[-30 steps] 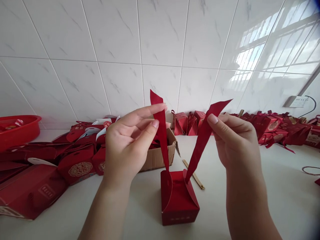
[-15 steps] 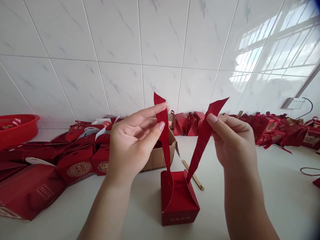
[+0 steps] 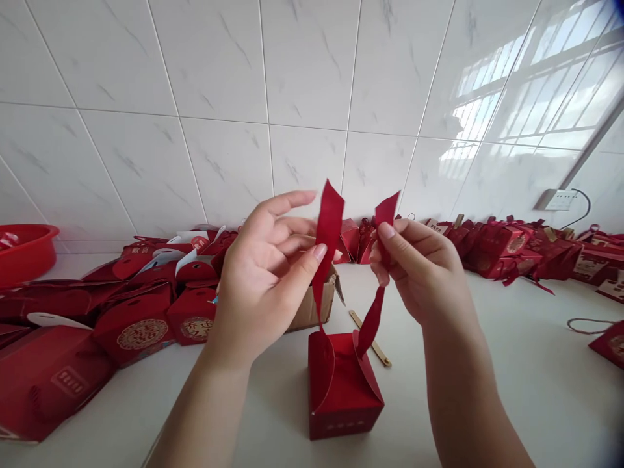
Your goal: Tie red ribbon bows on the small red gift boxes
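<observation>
A small red box (image 3: 346, 413) stands on the white table, its curved top flaps folded inward. Two ends of red ribbon rise from the flaps. My left hand (image 3: 273, 273) pinches the left ribbon end (image 3: 331, 211) between thumb and fingers, with the index finger stretched out above. The right ribbon end (image 3: 387, 209) is pinched in my right hand (image 3: 419, 266), its slanted tip sticking up past the thumb. Below that hand the ribbon hangs slightly bent down to the box. The two ends are apart. Behind the box lies a thin gold strip (image 3: 373, 341).
Red boxes (image 3: 141, 325) are piled at the left, near a red basin (image 3: 29, 257). A cardboard box (image 3: 316, 305) sits behind my left hand. More red boxes (image 3: 507, 240) with ribbons line the tiled wall at the back right.
My right hand has moved left, nearer my left hand, and its ribbon now hangs looser. The left ribbon end has shifted right, and my left index finger has come away from it.
</observation>
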Action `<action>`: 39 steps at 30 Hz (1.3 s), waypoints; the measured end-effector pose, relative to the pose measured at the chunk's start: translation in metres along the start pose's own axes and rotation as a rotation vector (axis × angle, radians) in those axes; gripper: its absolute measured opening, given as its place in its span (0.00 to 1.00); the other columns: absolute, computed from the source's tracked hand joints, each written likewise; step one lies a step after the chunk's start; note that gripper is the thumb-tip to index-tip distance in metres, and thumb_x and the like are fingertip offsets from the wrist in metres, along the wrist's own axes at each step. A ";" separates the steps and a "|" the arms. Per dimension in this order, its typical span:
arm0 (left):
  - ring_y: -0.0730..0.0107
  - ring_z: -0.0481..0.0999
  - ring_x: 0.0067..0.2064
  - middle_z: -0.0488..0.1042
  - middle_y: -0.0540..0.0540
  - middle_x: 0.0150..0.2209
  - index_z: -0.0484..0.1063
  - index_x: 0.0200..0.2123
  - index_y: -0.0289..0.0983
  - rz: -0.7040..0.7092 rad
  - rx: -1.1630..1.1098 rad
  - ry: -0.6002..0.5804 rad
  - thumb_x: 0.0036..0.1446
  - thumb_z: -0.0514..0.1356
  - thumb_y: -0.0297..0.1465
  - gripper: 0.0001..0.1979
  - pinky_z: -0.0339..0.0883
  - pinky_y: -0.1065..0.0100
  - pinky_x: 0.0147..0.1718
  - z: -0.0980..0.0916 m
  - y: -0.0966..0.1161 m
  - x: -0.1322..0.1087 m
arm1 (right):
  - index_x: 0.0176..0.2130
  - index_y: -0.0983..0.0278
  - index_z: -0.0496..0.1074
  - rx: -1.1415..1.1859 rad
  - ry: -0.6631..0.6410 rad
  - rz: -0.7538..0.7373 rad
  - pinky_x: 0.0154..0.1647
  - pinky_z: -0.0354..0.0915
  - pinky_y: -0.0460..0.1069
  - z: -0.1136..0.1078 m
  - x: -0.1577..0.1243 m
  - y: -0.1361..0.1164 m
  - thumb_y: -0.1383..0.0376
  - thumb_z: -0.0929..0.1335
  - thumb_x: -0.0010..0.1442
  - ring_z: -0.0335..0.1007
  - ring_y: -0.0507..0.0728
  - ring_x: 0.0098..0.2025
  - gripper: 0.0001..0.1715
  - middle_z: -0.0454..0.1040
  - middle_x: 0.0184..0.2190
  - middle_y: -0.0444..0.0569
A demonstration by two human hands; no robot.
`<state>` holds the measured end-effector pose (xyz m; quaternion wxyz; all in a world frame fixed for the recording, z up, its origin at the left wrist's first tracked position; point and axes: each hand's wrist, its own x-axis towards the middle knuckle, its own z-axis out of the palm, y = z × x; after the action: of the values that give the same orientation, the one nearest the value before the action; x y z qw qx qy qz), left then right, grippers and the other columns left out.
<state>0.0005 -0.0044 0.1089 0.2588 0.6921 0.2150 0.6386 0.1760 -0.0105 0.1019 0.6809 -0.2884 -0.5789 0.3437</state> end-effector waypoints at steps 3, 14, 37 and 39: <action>0.70 0.79 0.36 0.79 0.51 0.34 0.77 0.37 0.44 -0.022 0.049 -0.068 0.54 0.63 0.26 0.08 0.76 0.72 0.34 0.002 -0.001 -0.001 | 0.30 0.64 0.72 -0.032 -0.047 0.040 0.14 0.52 0.43 0.002 -0.001 0.003 0.59 0.72 0.55 0.57 0.45 0.15 0.10 0.69 0.18 0.40; 0.72 0.78 0.30 0.77 0.52 0.29 0.67 0.38 0.40 -0.232 -0.017 -0.092 0.52 0.66 0.29 0.12 0.73 0.73 0.28 0.012 0.001 0.002 | 0.34 0.63 0.78 -0.087 -0.253 -0.005 0.17 0.55 0.44 0.003 -0.004 0.002 0.64 0.68 0.59 0.57 0.46 0.19 0.07 0.71 0.22 0.43; 0.67 0.78 0.35 0.77 0.47 0.37 0.68 0.43 0.43 -0.393 0.071 -0.475 0.58 0.57 0.29 0.09 0.73 0.69 0.29 -0.005 -0.007 0.003 | 0.34 0.61 0.78 -0.103 -0.410 -0.002 0.29 0.65 0.46 -0.014 0.005 0.008 0.63 0.70 0.58 0.66 0.50 0.29 0.06 0.73 0.26 0.44; 0.68 0.77 0.32 0.77 0.48 0.35 0.67 0.45 0.44 -0.441 0.096 -0.501 0.58 0.54 0.27 0.12 0.71 0.70 0.26 -0.007 -0.009 0.003 | 0.34 0.62 0.78 -0.230 -0.508 -0.076 0.32 0.66 0.48 -0.019 0.004 0.002 0.64 0.70 0.58 0.68 0.52 0.32 0.06 0.74 0.28 0.46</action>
<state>-0.0062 0.0044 0.1058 0.4026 0.7758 0.3191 0.3663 0.1948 -0.0062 0.0999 0.4890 -0.2465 -0.7766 0.3114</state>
